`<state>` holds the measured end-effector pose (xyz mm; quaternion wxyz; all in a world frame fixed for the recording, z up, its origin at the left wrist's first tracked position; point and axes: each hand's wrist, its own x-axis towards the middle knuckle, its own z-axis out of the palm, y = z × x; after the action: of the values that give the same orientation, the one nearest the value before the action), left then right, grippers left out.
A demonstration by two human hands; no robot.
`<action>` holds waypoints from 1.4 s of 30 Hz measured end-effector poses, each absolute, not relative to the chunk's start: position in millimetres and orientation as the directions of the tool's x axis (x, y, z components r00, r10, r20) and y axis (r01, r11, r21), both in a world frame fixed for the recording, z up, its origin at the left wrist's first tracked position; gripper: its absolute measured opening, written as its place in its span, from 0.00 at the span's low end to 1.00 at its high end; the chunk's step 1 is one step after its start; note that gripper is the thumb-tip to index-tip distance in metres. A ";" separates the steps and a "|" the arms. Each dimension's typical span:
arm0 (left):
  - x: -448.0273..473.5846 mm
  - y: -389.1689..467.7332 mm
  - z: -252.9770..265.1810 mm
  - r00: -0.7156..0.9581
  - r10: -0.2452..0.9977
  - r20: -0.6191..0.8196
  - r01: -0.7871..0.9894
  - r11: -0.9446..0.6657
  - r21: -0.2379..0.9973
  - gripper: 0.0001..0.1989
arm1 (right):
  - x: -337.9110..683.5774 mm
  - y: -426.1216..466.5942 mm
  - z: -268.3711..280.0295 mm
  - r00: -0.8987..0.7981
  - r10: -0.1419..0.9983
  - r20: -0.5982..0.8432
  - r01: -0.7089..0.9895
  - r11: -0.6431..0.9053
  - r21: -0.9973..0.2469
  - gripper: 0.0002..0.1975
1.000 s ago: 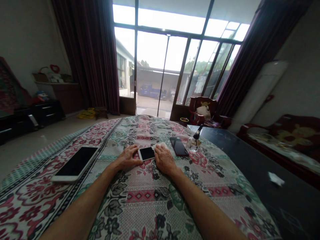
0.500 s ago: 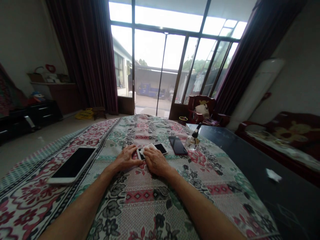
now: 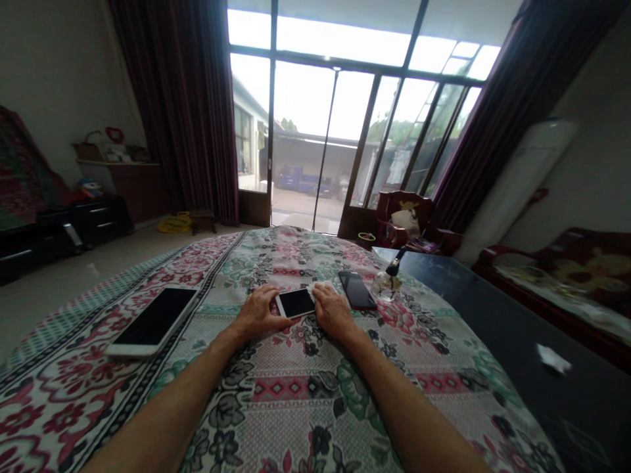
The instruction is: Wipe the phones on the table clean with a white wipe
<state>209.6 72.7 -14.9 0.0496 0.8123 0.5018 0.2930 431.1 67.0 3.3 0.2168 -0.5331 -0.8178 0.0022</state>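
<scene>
A white smartphone (image 3: 296, 303) with a dark screen lies on the patterned tablecloth in front of me. My left hand (image 3: 257, 314) grips its left end, thumb along the near edge and fingers at the far side. At the right end of the phone, my right hand (image 3: 335, 314) is closed over a white tissue (image 3: 323, 286), which is mostly hidden under the fingers. Just beyond that hand lies a dark phone (image 3: 357, 290). Beside it stands a clear glass bottle (image 3: 386, 286) with a black brush-like top.
A white tablet (image 3: 154, 322) lies to the left on the floral tablecloth (image 3: 280, 420). On the right, a dark table surface (image 3: 513, 328) holds a crumpled white tissue (image 3: 553, 359). Wooden chairs, curtains and a glass door are farther off.
My right hand has slid with the tissue from the middle of the phone to its right end, uncovering the screen. The left hand keeps its grip. The whole view has shifted slightly.
</scene>
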 end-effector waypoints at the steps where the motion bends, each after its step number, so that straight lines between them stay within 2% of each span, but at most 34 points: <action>1: 211.7 71.1 -14.4 0.309 0.836 0.453 0.785 -0.493 0.375 0.33 | 431.8 68.5 2.2 -0.343 0.867 0.362 0.863 0.443 -0.244 0.17; 7: 218.4 67.3 -14.0 0.227 0.837 0.497 0.780 -0.462 0.422 0.33 | 434.8 73.6 1.4 -0.336 0.862 0.379 0.821 0.465 -0.330 0.17; 13: 220.3 66.3 -11.4 0.183 0.853 0.488 0.759 -0.438 0.482 0.31 | 417.9 62.3 9.9 -0.421 0.808 0.413 0.757 0.563 -0.330 0.15; 22: 218.1 68.4 -17.7 0.219 0.879 0.423 0.802 -0.410 0.435 0.18 | 392.3 50.5 3.8 -0.635 0.650 0.418 0.584 0.758 -0.292 0.18; 28: 212.9 71.1 -14.9 0.309 0.855 0.416 0.776 -0.480 0.410 0.26 | 410.8 64.4 1.0 -0.588 0.696 0.412 0.650 0.710 -0.271 0.19; 34: 207.6 70.9 -11.6 0.306 0.856 0.417 0.755 -0.485 0.442 0.27 | 427.1 72.3 -1.4 -0.434 0.792 0.429 0.774 0.572 -0.273 0.17; 42: 200.9 71.2 -8.6 0.298 0.867 0.399 0.785 -0.461 0.415 0.28 | 425.7 68.9 -2.5 -0.426 0.811 0.400 0.805 0.542 -0.241 0.16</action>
<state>200.9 71.2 -8.6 0.0703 0.8026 0.5145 0.2936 425.7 68.9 -2.5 0.2405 -0.4786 -0.8444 0.0065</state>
